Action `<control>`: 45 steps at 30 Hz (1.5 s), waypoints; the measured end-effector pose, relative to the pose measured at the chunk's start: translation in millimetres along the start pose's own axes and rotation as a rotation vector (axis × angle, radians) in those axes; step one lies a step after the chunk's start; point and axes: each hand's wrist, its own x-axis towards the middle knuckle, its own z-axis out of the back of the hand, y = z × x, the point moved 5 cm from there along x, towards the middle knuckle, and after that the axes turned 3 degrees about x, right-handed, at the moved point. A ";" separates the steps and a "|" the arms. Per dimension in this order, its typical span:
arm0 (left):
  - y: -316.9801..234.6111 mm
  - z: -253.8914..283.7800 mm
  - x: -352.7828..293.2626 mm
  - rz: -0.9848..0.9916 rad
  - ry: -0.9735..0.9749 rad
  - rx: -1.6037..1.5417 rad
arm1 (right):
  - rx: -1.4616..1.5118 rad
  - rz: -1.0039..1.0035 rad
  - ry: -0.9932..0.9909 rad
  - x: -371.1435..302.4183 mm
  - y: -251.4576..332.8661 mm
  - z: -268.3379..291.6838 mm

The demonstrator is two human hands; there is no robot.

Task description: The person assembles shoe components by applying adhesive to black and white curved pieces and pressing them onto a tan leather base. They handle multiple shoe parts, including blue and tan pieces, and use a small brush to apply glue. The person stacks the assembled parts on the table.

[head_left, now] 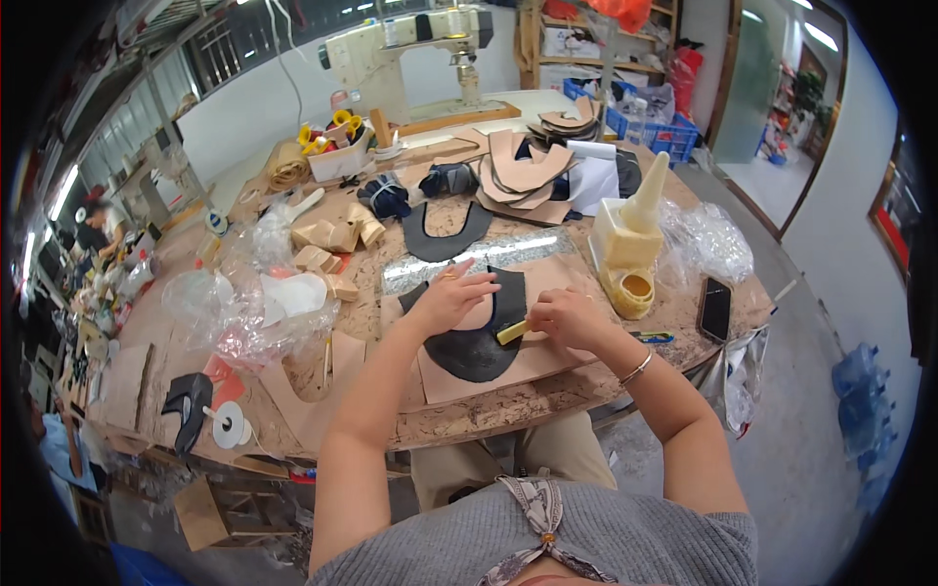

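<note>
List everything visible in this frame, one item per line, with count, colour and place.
black leather piece: one, black, on a tan sheet under both hands
yellow tool: one, yellow, in the right hand
second black piece: one, black, table centre
tan cut pieces: a stack, tan, far side
cream shoe last: one, cream, right of centre
phone: one, black, right table edge
clear plastic bags: several, clear, left side
sewing machine: one, cream, back
blue crates: cannot count, blue, back right
left hand: flat on the black piece
right hand: gripping the tool
</note>
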 end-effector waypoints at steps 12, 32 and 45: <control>10.6 -40.8 14.4 -0.008 0.242 0.059 | 0.031 -0.204 -0.199 -30.5 7.6 4.7; 19.9 -44.6 13.1 -0.033 0.190 0.064 | -0.032 -0.304 0.051 -25.0 62.4 -10.9; 38.0 -44.8 15.7 -0.012 0.192 -0.279 | -0.106 0.156 -0.086 50.4 65.7 -39.3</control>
